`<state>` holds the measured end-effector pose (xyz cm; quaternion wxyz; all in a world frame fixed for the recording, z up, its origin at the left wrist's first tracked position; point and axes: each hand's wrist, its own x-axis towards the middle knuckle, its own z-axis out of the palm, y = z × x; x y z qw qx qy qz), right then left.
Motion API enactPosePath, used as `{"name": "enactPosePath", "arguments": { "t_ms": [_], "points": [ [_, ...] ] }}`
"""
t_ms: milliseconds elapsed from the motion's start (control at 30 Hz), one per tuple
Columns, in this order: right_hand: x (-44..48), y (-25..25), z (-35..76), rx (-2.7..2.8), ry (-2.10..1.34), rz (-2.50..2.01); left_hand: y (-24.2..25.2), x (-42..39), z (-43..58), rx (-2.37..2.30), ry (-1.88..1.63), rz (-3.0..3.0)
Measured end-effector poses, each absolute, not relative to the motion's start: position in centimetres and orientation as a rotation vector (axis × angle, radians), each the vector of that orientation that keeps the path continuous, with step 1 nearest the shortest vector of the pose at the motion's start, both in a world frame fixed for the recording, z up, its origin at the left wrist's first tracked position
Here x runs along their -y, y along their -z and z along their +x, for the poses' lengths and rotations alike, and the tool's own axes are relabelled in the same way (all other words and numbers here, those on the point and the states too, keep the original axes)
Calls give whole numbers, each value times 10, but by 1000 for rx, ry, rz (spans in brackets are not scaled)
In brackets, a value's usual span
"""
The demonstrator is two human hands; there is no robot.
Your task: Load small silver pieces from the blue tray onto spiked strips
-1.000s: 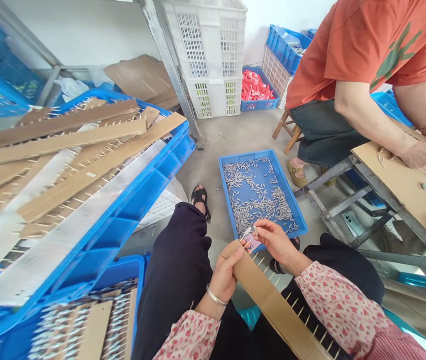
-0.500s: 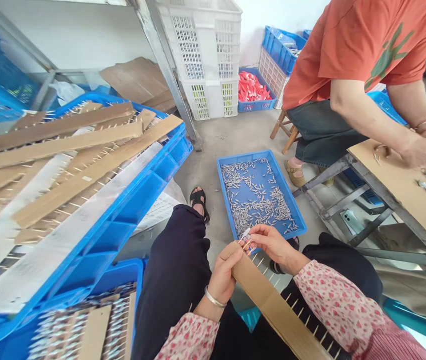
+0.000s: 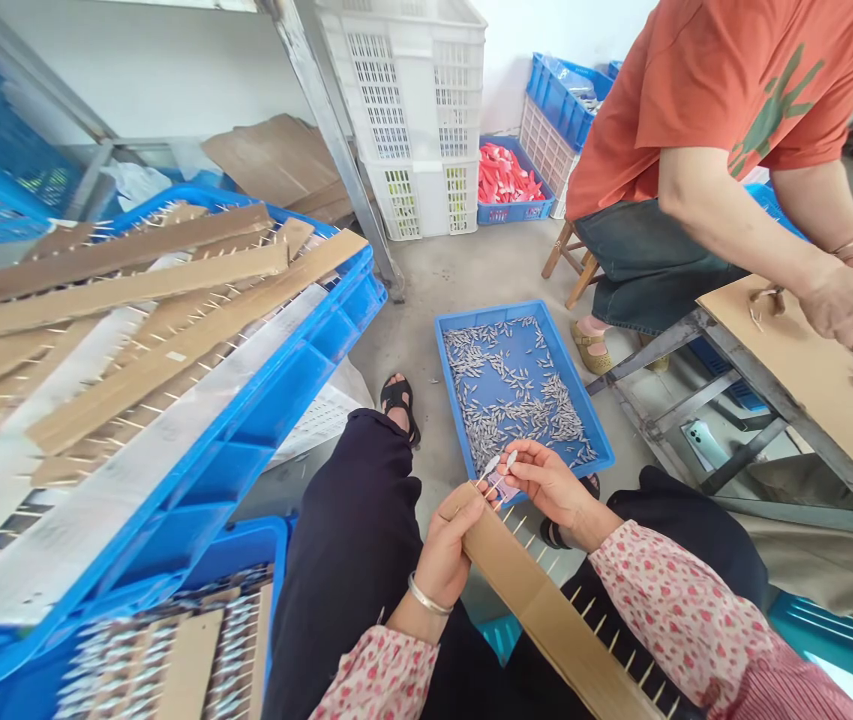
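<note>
My left hand (image 3: 450, 545) grips the near end of a long cardboard strip (image 3: 538, 610), thumb on its top face. Thin pale sticks (image 3: 520, 525) stand out in a row along the strip's right edge. A small whitish spindle-shaped piece (image 3: 490, 466) sits on the stick at the end by my left fingers. My right hand (image 3: 552, 490) pinches a second small spindle-shaped piece (image 3: 511, 461) between thumb and fingertips, close to the tip of a neighbouring stick. Whether the piece touches that stick, I cannot tell. Beyond my hands, a blue tray (image 3: 447, 385) on the floor holds many such pieces.
At left, a blue crate (image 3: 306, 375) carries many cardboard strips with sticks. Below it, another blue crate (image 3: 280, 570) holds strips with tipped sticks. A co-worker (image 3: 726, 120) in an orange shirt works at a table (image 3: 808, 350) on the right. White crates (image 3: 411, 120) stand behind.
My right hand has shifted slightly up, and the piece in its fingertips now shows. The first piece at the strip's end is in clearer view. The co-worker's hands moved a little.
</note>
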<state>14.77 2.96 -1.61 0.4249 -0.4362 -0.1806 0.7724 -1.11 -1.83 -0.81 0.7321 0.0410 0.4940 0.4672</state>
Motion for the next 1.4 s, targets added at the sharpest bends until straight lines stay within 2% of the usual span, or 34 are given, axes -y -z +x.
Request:
{"name": "enactPosePath", "arguments": {
  "t_ms": [400,900,1400],
  "points": [
    [-23,7,145,761,-1791,-1178,7,18,-12,-1079,-1043,115],
    [-10,7,135,753,-1758,-1270,10,22,-12,-1031,-1037,248],
    [-10,13,141,844,-1760,-1255,15,36,-4,-925,-1024,5]
  ]
}}
